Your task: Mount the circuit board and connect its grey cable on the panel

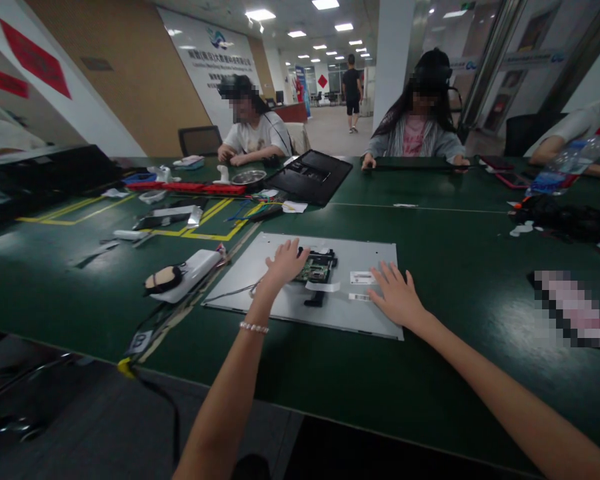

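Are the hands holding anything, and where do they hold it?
Nothing looks held: the left hand is spread open at the circuit board, and the right hand is spread open over the pale panel.

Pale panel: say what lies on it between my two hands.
Green circuit board, black parts, white strip, white labels; head view.

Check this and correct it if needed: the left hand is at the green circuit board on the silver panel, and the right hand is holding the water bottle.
The right hand holds no bottle: the head view shows it resting spread on the silver panel.
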The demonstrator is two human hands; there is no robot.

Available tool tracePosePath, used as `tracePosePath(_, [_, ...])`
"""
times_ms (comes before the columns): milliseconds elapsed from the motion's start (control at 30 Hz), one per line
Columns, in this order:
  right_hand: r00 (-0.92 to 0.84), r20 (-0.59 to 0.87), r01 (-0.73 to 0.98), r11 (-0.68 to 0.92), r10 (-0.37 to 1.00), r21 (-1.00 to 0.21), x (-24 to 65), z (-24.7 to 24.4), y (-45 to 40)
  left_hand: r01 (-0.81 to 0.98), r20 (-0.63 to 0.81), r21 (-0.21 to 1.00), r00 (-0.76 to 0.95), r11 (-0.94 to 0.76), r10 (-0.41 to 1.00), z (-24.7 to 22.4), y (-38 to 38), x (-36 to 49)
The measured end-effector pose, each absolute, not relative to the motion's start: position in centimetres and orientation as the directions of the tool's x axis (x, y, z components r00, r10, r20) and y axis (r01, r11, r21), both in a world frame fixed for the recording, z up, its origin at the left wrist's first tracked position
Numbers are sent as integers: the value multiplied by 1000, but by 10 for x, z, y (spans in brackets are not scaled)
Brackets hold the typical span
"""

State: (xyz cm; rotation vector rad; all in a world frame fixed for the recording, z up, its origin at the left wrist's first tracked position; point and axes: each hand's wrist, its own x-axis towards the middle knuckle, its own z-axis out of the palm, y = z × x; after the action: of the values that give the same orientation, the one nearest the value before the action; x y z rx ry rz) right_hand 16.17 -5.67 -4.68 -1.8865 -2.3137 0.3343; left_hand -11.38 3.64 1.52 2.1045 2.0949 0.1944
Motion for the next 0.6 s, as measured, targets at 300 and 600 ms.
tracePosePath(300, [-198,-13,943,187,980,-276,162,-51,-56,930,-68,79,365,-360,928,-4,-25,-98])
tracePosePath(600, [-202,-9,937,191,979,-292,163,-53,-56,938,-39,69,342,-339,939,-11,-2,-106])
